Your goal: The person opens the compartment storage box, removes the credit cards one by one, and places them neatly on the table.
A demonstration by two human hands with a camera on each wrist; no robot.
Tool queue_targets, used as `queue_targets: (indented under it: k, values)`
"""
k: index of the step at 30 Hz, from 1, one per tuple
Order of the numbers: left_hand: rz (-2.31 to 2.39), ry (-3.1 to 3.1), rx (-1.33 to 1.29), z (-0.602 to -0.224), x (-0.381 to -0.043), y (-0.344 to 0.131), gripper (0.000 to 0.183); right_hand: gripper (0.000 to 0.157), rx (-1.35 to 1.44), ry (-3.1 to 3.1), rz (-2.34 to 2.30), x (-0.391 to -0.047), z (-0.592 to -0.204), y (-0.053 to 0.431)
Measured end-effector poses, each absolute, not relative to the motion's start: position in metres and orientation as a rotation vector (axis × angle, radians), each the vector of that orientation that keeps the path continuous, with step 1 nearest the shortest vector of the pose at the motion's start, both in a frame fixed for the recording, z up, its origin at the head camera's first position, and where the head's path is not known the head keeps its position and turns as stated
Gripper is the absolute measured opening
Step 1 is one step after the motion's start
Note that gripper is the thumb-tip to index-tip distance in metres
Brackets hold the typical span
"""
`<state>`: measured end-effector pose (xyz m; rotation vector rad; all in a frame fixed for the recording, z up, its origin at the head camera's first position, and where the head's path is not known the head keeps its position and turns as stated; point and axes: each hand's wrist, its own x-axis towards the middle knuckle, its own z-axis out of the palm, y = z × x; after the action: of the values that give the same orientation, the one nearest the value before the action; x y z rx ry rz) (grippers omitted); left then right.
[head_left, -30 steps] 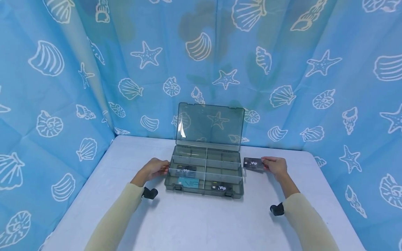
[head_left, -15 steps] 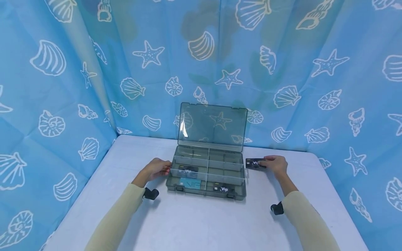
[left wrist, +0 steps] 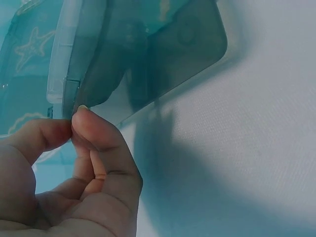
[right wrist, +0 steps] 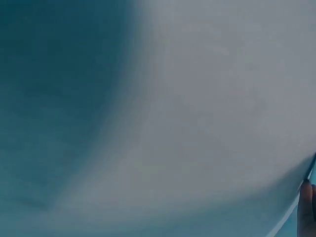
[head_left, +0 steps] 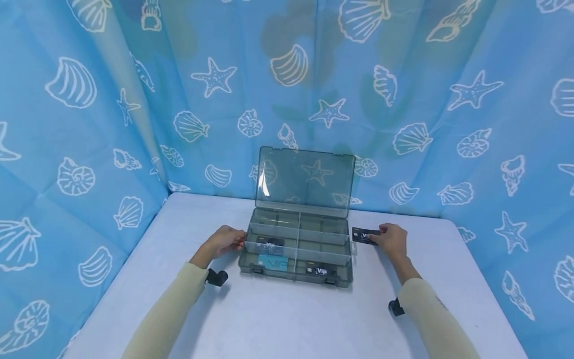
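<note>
A smoky clear compartment box (head_left: 275,272) lies on the white table with its lid (head_left: 307,182) raised. My left hand (head_left: 227,238) pinches the box's left edge between thumb and fingers; in the left wrist view, the fingertips of that hand (left wrist: 96,165) meet at the plastic wall (left wrist: 187,47). To the right of the box, my right hand (head_left: 392,243) holds a black "Vip" card (head_left: 360,234) by its right part. Inside the box are a teal card (head_left: 266,262) at front left, a black card (head_left: 275,243) behind it and another black card (head_left: 316,269) at front right.
Clear dividers (head_left: 280,248) split the box into several compartments; the back ones hold no cards. A blue shell-print curtain (head_left: 215,129) hangs close behind the table (head_left: 287,324). In the right wrist view, mostly tablecloth (right wrist: 212,98) shows, with fingers (right wrist: 306,210) at the right edge.
My right fingers have shifted left over the card, covering more of its face. The card stays beside the box. My left hand keeps its place at the edge; the head view has moved slightly.
</note>
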<state>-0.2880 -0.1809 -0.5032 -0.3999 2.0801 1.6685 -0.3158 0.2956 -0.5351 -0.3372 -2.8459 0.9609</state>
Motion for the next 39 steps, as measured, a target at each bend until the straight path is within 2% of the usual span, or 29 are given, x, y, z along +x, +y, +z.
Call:
queue_targets:
  k: [5, 10, 16, 19, 23, 28, 33, 39]
  values:
    - [1.656, 2.102, -0.398, -0.502, -0.287, -0.18, 0.029, 0.047, -0.25, -2.817, 0.879, -0.314, -0.528, 0.291]
    - [1.66, 2.095, -0.403, -0.504, -0.287, -0.181, 0.028, 0.035, -0.023, -2.707, 0.945, -0.304, -0.501, 0.271]
    - [1.688, 2.07, -0.37, -0.507, -0.287, -0.182, 0.027, 0.032, 0.248, -2.838, 1.314, -0.266, -0.468, 0.236]
    - [1.694, 2.066, -0.366, -0.507, -0.287, -0.181, 0.027, 0.035, 0.361, -2.944, 1.523, -0.246, -0.466, 0.226]
    - [1.688, 2.084, -0.382, -0.508, -0.288, -0.18, 0.027, 0.047, 0.462, -3.086, 1.702, -0.229, -0.466, 0.216]
    - [1.673, 2.106, -0.406, -0.508, -0.288, -0.182, 0.026, 0.058, 0.38, -3.232, 1.663, -0.216, -0.462, 0.2]
    - [1.682, 2.103, -0.396, -0.508, -0.287, -0.182, 0.028, 0.054, 0.405, -3.303, 1.538, -0.213, -0.464, 0.185]
    - [1.693, 2.103, -0.389, -0.51, -0.288, -0.181, 0.029, 0.064, 0.349, -3.18, 1.778, -0.211, -0.468, 0.178]
